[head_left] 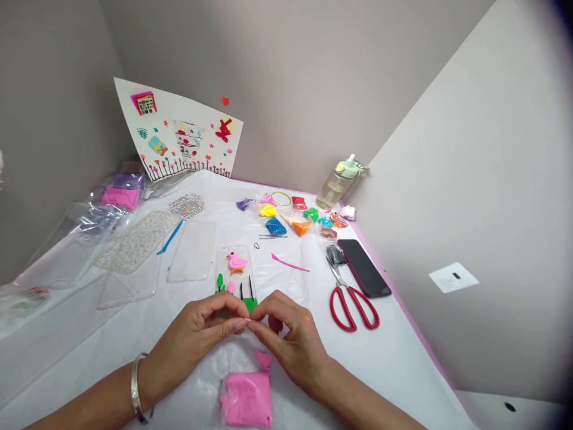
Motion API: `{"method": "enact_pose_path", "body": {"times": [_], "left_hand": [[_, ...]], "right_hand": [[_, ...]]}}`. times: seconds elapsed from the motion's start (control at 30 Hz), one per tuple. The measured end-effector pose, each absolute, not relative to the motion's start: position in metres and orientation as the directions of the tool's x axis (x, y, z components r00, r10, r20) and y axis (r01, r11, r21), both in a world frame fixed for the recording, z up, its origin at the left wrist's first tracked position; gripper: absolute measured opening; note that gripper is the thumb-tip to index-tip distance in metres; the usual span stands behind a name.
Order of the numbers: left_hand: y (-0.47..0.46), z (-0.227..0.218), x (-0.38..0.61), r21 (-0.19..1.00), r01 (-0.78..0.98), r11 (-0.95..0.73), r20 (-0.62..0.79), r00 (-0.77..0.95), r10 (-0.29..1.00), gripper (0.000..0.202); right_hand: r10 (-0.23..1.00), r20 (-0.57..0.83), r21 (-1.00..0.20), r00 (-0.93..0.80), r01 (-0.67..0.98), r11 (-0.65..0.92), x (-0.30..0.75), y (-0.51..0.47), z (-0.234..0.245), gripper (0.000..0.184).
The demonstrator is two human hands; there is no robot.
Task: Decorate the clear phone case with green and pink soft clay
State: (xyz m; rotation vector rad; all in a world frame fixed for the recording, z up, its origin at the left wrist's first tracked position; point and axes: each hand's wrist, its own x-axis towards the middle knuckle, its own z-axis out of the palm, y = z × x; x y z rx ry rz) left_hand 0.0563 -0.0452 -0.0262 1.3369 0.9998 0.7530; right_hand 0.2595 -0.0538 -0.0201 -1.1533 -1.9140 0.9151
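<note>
A small bit of pink clay (pixel 248 320) is pinched between the fingertips of both hands. My left hand (pixel 203 325) grips it from the left, thumb against forefinger, and my right hand (pixel 289 328) meets it from the right. Just beyond the fingers lies a clear phone case (pixel 245 253) decorated with a pink clay bird (pixel 236 263), green leaf shapes, a pink oval and two black strips over a green patch. My fingers hide its lower end. Nearer to me is a bag of pink clay (pixel 247 400), with a loose pink lump (pixel 264 359) at its top.
Red-handled scissors (pixel 353 307) and a phone (pixel 364 267) lie at the right. A pink tool (pixel 290 263) rests beyond my hands. Colourful clay packets and a water bottle (pixel 338 185) are at the back; clear cases (pixel 191 251) and a blue tool (pixel 171 237) lie left.
</note>
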Motion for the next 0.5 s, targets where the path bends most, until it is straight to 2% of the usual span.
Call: {"method": "enact_pose_path", "body": {"times": [0.37, 0.5], "left_hand": [[-0.0442, -0.0263, 0.0565, 0.997, 0.083, 0.005, -0.036, 0.385, 0.922, 0.012], [-0.0452, -0.0273, 0.0560, 0.996, 0.076, 0.052, -0.077, 0.376, 0.924, 0.011]], "right_hand": [[0.905, 0.232, -0.830, -0.356, 0.414, 0.375, 0.2572, -0.0536, -0.0191, 0.010], [0.904, 0.235, -0.830, -0.358, 0.410, 0.378, 0.2571, -0.0543, -0.0176, 0.011]]}}
